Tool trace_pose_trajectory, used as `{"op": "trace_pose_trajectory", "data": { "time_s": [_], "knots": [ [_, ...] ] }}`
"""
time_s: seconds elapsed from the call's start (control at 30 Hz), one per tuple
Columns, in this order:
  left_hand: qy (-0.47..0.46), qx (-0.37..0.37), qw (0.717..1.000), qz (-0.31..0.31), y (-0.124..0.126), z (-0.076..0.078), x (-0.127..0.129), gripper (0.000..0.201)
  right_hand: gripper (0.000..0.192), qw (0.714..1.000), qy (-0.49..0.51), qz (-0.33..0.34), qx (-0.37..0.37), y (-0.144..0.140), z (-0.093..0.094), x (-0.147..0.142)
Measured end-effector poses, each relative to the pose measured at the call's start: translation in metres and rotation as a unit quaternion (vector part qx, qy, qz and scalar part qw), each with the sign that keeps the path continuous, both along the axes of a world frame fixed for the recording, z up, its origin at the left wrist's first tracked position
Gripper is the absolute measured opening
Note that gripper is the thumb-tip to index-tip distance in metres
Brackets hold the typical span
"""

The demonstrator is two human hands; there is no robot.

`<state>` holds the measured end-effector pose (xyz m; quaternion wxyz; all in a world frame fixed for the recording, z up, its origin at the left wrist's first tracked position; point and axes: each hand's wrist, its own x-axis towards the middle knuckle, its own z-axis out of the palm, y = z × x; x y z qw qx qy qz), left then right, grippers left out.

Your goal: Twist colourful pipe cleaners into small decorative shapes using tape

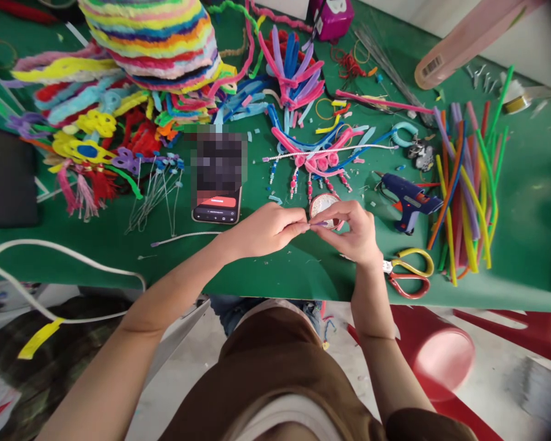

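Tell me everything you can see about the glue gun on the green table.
The glue gun has a dark blue plastic body with an orange-red tip and trigger. It lies on its side on the green table, nozzle pointing left, handle toward the table's near edge. It sits just right of the right hand, untouched, above the scissors; its rear end meets the bundle of coloured pipe cleaners.

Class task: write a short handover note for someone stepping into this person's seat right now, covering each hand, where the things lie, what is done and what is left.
Left hand: fingertips pinched on one end of a thin purple strand.
Right hand: pinches the other end, just in front of a small round container.
Nearby on the green table: scissors and blue glue gun to the right, phone to the left.
Done: a pink and blue ornament with bead tassels lies behind the hands.
Left: the strand is not attached to anything yet.
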<state>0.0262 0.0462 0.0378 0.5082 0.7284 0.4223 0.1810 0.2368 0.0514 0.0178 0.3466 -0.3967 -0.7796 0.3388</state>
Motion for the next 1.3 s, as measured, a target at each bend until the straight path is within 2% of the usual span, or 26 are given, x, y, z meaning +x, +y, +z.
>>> {"op": "trace_pose_trajectory", "data": {
  "time_s": [0.17, 0.3, 0.4, 0.5, 0.67, 0.8, 0.93, 1.03, 1.17, 1.23, 1.3],
  "knots": [
    [-0.005, -0.013, 1.000, 0.005, 0.001, 0.000, -0.001, 0.023, 0.022, 0.999, 0.004, -0.033, -0.002, 0.003, 0.002, 0.005],
    [-0.034, -0.018, 0.999, 0.010, 0.001, -0.002, -0.001, 0.021, 0.013, 1.000, -0.014, -0.015, 0.023, 0.003, 0.000, 0.000],
    [-0.069, -0.070, 0.995, -0.006, 0.001, -0.001, -0.003, 0.023, 0.013, 1.000, 0.020, -0.004, 0.015, 0.002, -0.001, -0.002],
    [-0.093, -0.128, 0.987, -0.033, 0.004, 0.002, -0.006, 0.024, 0.021, 0.997, 0.060, -0.030, -0.030, 0.004, -0.003, 0.004],
    [-0.056, -0.149, 0.986, -0.047, 0.011, 0.006, -0.016, 0.022, 0.030, 0.988, 0.118, -0.086, -0.048, 0.012, -0.005, 0.019],
    [-0.027, -0.143, 0.986, -0.077, 0.016, 0.005, -0.025, 0.022, 0.031, 0.987, 0.117, -0.105, -0.043, 0.016, -0.004, 0.022],
    [-0.010, -0.149, 0.985, -0.085, 0.016, 0.001, -0.024, 0.023, 0.026, 0.991, 0.091, -0.096, -0.033, 0.017, -0.003, 0.020],
    [-0.026, -0.149, 0.986, -0.072, 0.014, -0.004, -0.015, 0.021, 0.023, 0.992, 0.077, -0.076, -0.058, 0.014, -0.004, 0.015],
    [-0.054, -0.123, 0.990, -0.037, 0.007, -0.011, 0.000, 0.027, 0.020, 0.990, 0.098, -0.001, -0.099, 0.012, -0.008, 0.005],
    [-0.057, -0.134, 0.986, -0.085, 0.005, -0.012, 0.005, 0.029, 0.018, 0.988, 0.132, 0.012, -0.085, 0.016, -0.009, -0.003],
    [-0.050, -0.158, 0.973, -0.158, 0.003, -0.013, 0.007, 0.028, 0.010, 0.995, 0.094, -0.025, -0.038, 0.027, -0.007, -0.013]
  ]
}}
